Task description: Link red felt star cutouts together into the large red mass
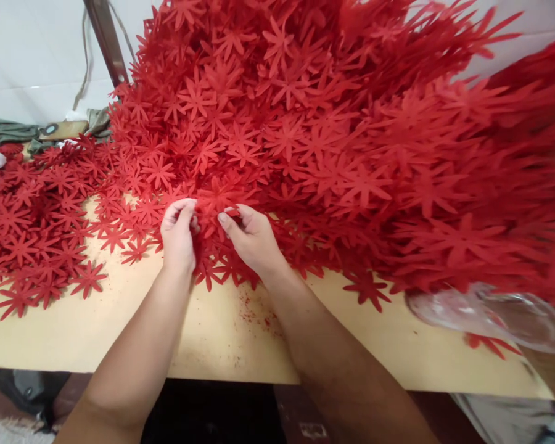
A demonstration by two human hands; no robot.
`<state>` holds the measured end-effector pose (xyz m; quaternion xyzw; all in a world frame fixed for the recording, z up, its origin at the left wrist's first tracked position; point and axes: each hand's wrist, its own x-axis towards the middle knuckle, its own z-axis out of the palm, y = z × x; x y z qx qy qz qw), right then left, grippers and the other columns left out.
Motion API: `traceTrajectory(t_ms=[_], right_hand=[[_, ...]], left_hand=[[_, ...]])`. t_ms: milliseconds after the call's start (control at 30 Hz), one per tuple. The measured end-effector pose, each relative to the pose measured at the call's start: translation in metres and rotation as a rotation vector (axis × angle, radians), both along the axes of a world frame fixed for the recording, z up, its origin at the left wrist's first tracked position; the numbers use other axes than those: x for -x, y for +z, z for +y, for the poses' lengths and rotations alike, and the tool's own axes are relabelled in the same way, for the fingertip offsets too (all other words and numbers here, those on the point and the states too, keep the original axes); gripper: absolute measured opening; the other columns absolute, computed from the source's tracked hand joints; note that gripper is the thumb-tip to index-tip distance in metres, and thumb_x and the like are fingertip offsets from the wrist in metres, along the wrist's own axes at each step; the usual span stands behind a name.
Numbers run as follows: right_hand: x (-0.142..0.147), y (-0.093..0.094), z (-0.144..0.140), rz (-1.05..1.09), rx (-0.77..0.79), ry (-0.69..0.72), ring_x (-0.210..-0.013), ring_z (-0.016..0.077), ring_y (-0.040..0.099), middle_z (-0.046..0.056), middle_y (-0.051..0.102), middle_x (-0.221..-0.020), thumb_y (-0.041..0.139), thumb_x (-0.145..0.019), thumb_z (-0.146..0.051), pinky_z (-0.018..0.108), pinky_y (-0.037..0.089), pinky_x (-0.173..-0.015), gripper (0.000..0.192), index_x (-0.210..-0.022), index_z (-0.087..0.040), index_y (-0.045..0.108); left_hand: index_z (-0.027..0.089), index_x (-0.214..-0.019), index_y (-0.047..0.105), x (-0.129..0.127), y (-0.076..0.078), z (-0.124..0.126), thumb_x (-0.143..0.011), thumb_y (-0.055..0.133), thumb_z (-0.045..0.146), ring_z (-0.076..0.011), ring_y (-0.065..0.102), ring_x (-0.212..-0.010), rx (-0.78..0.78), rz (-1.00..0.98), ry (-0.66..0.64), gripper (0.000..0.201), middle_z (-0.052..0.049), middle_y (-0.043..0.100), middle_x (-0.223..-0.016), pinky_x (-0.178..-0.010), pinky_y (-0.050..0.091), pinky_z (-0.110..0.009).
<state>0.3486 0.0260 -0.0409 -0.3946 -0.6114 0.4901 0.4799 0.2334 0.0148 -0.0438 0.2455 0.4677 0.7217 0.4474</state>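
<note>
Between my two hands is a red artificial flower piece [216,195] with several narrow petals. My left hand [179,234] pinches its left side between thumb and fingers. On the other side, the thumb and forefinger of my right hand [252,235] close on its petals. Right behind and below the hands lies a big heap of similar red flower pieces [287,135], which rises high at the back. What lies under the held piece is hidden by its petals and my fingers.
A smaller pile of red flower pieces [32,228] covers the table's left side. The pale tabletop [134,327] carries red crumbs. A clear plastic container [485,314] lies at the front right. Green cloth [7,131] and a dark metal post [106,43] stand against the wall.
</note>
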Motion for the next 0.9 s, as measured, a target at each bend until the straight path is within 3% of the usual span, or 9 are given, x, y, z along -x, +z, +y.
traceTrajectory(t_ms=[100, 233, 300, 533, 733, 900], right_hand=[[-0.002, 0.001, 0.000, -0.059, -0.012, -0.055, -0.056, 0.0085, 0.043, -0.003, 0.048, -0.060, 0.053, -0.078, -0.038, 0.024, 0.039, -0.058, 0.023, -0.068, -0.017, 0.051], [-0.003, 0.001, 0.000, -0.152, -0.067, -0.057, -0.054, 0.0081, 0.039, -0.004, 0.045, -0.056, 0.051, -0.080, -0.040, 0.023, 0.035, -0.055, 0.028, -0.063, -0.018, 0.046], [-0.002, -0.001, 0.000, -0.189, -0.108, -0.023, -0.055, 0.0084, 0.040, -0.004, 0.045, -0.057, 0.051, -0.080, -0.038, 0.024, 0.035, -0.056, 0.027, -0.063, -0.019, 0.046], [0.002, -0.005, 0.002, -0.108, -0.115, 0.060, -0.063, 0.0104, 0.043, -0.002, 0.046, -0.066, 0.053, -0.077, -0.033, 0.024, 0.039, -0.061, 0.016, -0.069, -0.019, 0.048], [0.001, -0.002, 0.002, -0.008, -0.004, 0.018, -0.054, 0.0082, 0.037, -0.004, 0.041, -0.058, 0.051, -0.078, -0.045, 0.023, 0.034, -0.052, 0.030, -0.064, -0.019, 0.045], [-0.001, 0.000, 0.002, -0.034, 0.040, -0.130, -0.049, 0.0057, 0.027, -0.006, 0.028, -0.051, 0.052, -0.076, -0.057, 0.023, 0.026, -0.047, 0.048, -0.052, -0.020, 0.033]], left_hand=[[0.018, -0.072, 0.061, 0.005, 0.001, 0.001, -0.063, 0.074, 0.034, -0.0020, 0.041, -0.047, -0.031, -0.081, 0.004, 0.022, 0.007, 0.052, -0.059, -0.045, 0.032, -0.016], [0.019, -0.077, 0.065, -0.003, 0.004, -0.002, -0.058, 0.078, 0.036, -0.0038, 0.053, -0.059, -0.062, -0.033, -0.144, 0.030, 0.005, 0.063, -0.069, -0.060, 0.043, -0.017], [0.017, -0.074, 0.064, -0.008, 0.004, -0.004, -0.055, 0.080, 0.032, -0.0048, 0.057, -0.063, -0.048, -0.021, -0.156, 0.029, 0.004, 0.065, -0.071, -0.067, 0.046, -0.019], [0.016, -0.063, 0.053, 0.003, 0.000, 0.004, -0.058, 0.078, 0.034, -0.0006, 0.040, -0.044, -0.020, -0.149, 0.050, 0.031, 0.009, 0.049, -0.053, -0.044, 0.032, -0.015], [0.019, -0.090, 0.067, 0.001, 0.001, -0.002, -0.062, 0.074, 0.049, -0.0024, 0.046, -0.053, -0.006, -0.028, -0.176, 0.041, 0.006, 0.056, -0.064, -0.051, 0.038, -0.016], [0.017, -0.068, 0.065, -0.005, 0.007, -0.008, -0.057, 0.078, 0.041, -0.0043, 0.049, -0.060, -0.046, 0.135, -0.292, 0.030, 0.006, 0.057, -0.064, -0.064, 0.042, -0.017]])
